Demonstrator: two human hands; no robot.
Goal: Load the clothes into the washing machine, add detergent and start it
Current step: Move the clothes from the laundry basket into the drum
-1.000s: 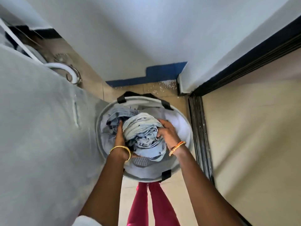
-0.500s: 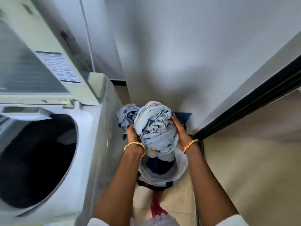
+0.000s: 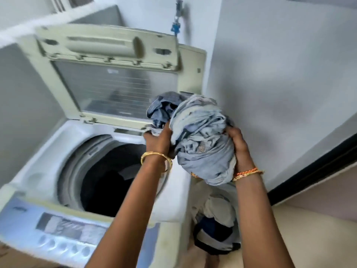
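Note:
A bundle of light blue denim clothes (image 3: 201,136) hangs in the air above the right rim of the top-loading washing machine (image 3: 48,167). My left hand (image 3: 159,141) grips the bundle's left side and my right hand (image 3: 238,147) grips its right side. The machine's lid (image 3: 116,74) stands open and upright. Its dark drum (image 3: 112,178) lies open below and to the left of the bundle. The white laundry basket (image 3: 216,229) sits on the floor right of the machine, with more clothes inside.
The control panel (image 3: 63,235) with round buttons runs along the machine's front edge. A tap with a blue fitting (image 3: 176,26) sticks out of the white wall behind. A dark door frame (image 3: 313,171) and a beige door stand at the right.
Both hands lifted the denim bundle out of the basket and carried it up and left, to the machine's right rim. The view swung from the basket to the open machine.

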